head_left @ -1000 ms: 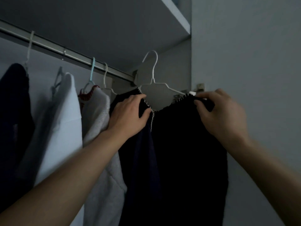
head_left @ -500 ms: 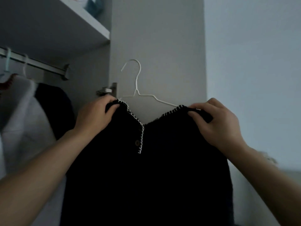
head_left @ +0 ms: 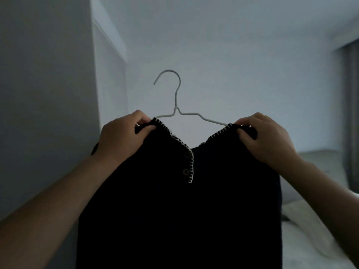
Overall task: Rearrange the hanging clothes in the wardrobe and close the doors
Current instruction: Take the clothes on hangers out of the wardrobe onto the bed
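A black knitted cardigan [head_left: 174, 210] with white stitched trim and two buttons hangs on a white wire hanger [head_left: 177, 105]. I hold it up in front of me, away from the wardrobe. My left hand [head_left: 122, 140] pinches the garment's left shoulder over the hanger's end. My right hand [head_left: 264, 138] pinches the right shoulder the same way. The hanger's hook is free in the air, touching nothing. The rail and the other hanging clothes are out of view.
A grey wardrobe side panel [head_left: 44, 113] fills the left. A pale wall [head_left: 233, 55] lies straight ahead. A bed with light bedding [head_left: 318, 220] sits low on the right, and a dark curtain [head_left: 349, 113] hangs at the far right edge.
The cardigan on its hanger has come off the rail and swung right, out of the wardrobe. My view turned with it, so the rail and other clothes left the frame. Both hands kept their grip.
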